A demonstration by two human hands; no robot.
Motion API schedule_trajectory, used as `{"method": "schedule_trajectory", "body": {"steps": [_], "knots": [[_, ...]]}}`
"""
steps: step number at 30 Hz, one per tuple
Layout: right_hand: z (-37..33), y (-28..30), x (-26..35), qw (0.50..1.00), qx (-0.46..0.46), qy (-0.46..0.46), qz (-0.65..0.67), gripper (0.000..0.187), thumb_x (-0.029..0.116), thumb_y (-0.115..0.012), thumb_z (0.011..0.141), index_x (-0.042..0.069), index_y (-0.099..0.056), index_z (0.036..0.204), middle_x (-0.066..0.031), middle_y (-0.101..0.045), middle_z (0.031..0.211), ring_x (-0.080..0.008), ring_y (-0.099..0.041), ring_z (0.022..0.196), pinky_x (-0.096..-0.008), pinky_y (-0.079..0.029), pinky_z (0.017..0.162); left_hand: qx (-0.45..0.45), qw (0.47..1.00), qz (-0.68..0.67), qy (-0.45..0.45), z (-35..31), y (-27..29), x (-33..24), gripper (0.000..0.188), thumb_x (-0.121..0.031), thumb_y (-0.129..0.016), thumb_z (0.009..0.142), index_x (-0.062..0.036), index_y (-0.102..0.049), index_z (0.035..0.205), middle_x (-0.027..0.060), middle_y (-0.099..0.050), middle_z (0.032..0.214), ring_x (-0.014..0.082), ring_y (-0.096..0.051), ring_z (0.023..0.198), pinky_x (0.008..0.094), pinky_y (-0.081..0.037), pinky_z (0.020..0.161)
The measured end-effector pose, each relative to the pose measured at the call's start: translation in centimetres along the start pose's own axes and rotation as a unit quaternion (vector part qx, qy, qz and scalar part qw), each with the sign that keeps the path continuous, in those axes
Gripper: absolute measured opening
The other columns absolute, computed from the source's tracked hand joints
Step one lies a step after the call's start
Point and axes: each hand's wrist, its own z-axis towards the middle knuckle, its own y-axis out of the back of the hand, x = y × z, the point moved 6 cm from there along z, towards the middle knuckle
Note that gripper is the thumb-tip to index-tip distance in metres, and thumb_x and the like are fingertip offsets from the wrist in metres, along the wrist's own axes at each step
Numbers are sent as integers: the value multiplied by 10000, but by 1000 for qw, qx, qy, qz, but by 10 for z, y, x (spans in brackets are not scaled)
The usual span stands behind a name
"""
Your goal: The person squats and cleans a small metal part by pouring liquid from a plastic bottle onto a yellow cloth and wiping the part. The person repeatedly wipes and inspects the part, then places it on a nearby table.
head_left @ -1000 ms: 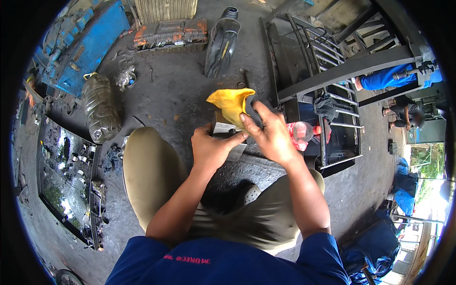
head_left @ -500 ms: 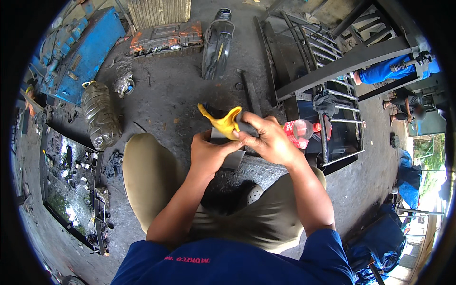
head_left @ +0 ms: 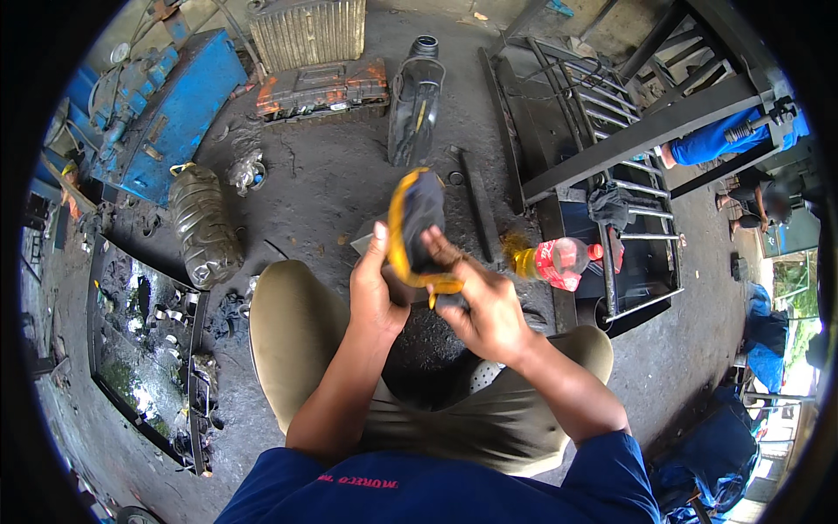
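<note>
A dark, bendy piece with a yellow edge (head_left: 423, 205) stands up between my hands; its exact kind cannot be made out. My right hand (head_left: 489, 314) grips its lower part, fingertips pressed against the dark face and a little blurred. Beside it my left hand (head_left: 377, 293) is closed with the thumb pointing up, round a grey flat piece (head_left: 363, 234) that shows behind the thumb. Most of that piece is covered by my hands. To the right of my right hand lies a bottle with a red label and red cap (head_left: 567, 260), yellowish liquid at its base.
A dark bar (head_left: 477, 205) and a cut-open black container (head_left: 415, 113) lie ahead. At left are a large plastic bottle (head_left: 202, 227) and a tray of dark liquid and metal parts (head_left: 109, 349). A metal frame (head_left: 646, 135) stands right; another person (head_left: 759, 205) is beyond.
The yellow-edged piece has been turned upright, its dark face now showing. My right hand has moved lower, and my left thumb has lifted away from it. The view has shifted slightly.
</note>
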Motion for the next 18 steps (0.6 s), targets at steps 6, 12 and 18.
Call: {"method": "schedule_trajectory", "body": {"steps": [6, 12, 18], "knots": [[-1, 10, -8, 994, -20, 91, -50, 383, 44, -735, 762, -38, -588, 1106, -210, -615, 1372, -387, -541, 1334, -461, -458, 1122, 72, 991, -117, 9, 1, -9, -26, 677, -595, -569, 978, -17, -574, 1331, 163, -658, 1282, 303, -643, 1179, 479, -499, 1056], [-8, -16, -38, 916, -153, -177, 325, 286, 120, -560, 1027, 1, -583, 1285, -75, -712, 1093, -155, -667, 1066, -299, -494, 901, -18, 987, -160, -1, -2, -15, -31, 710, -787, -628, 826, -90, -562, 946, 9, -455, 838, 185, -427, 747, 364, -457, 780], [-16, -54, -34, 666, -270, -302, 627, 505, 266, -614, 1039, 97, -428, 1477, -81, -546, 1421, -231, -536, 1304, -451, -455, 1079, -18, 993, -37, -112, -4, -5, -28, 694, -716, -717, 796, -97, -624, 1094, 24, -589, 933, 210, -553, 857, 395, -492, 845]]}}
